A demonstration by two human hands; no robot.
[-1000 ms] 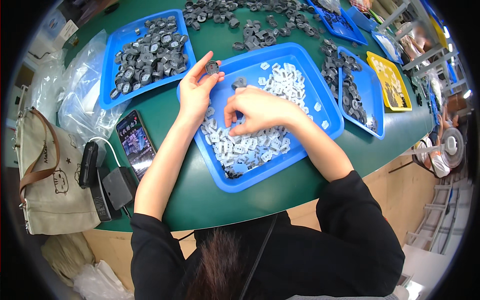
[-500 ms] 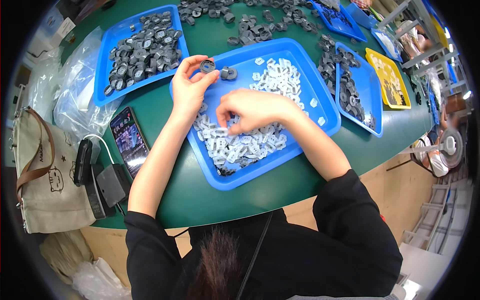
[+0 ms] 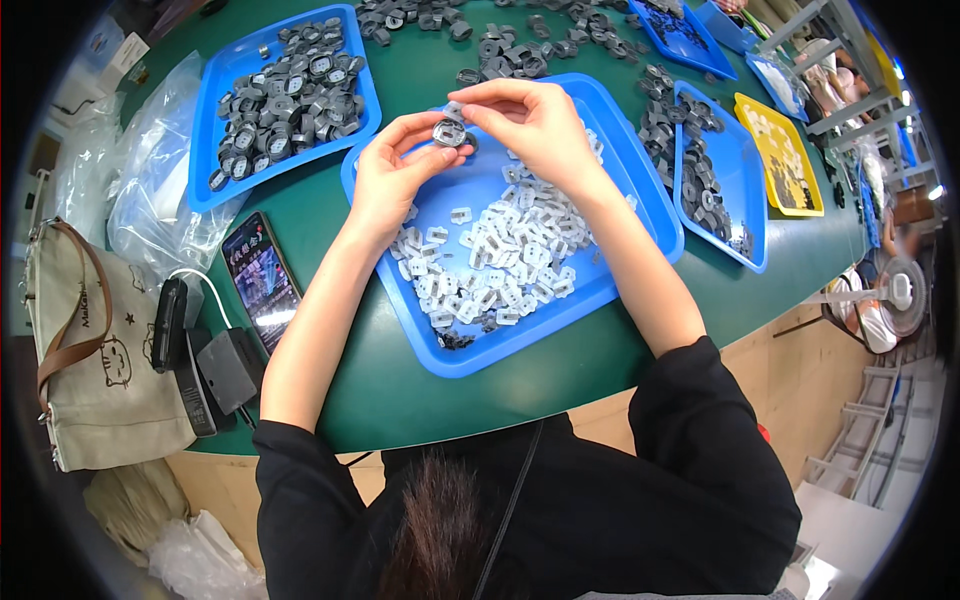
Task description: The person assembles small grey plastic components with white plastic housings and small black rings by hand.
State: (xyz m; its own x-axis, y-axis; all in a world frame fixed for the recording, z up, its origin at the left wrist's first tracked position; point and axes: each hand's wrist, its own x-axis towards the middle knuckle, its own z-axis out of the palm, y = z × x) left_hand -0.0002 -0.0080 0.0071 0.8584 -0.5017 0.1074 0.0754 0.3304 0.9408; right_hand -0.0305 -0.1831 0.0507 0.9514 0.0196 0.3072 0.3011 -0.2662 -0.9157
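Observation:
My left hand (image 3: 392,178) is closed on a dark grey round plastic housing (image 3: 450,133), held over the far left part of a blue tray (image 3: 640,285). My right hand (image 3: 540,128) meets it there, its fingertips pinching a small translucent white plastic piece (image 3: 454,110) at the housing's upper edge. Whether the piece touches the housing is too small to tell. Another dark housing shows partly behind the fingers. Below my hands, many similar white pieces (image 3: 515,250) lie heaped in the tray, with a few small black bits (image 3: 455,341) in its near corner.
At the far left, a second blue tray (image 3: 200,170) holds a heap of dark housings (image 3: 290,105). More loose housings (image 3: 515,58) lie on the green table. A phone (image 3: 258,275), a black adapter (image 3: 230,370) and a canvas bag (image 3: 130,400) sit left. Further trays stand right.
My right hand has risen from the white pieces to my left hand with a white piece in its fingertips. My left hand has shifted slightly right with the dark housing.

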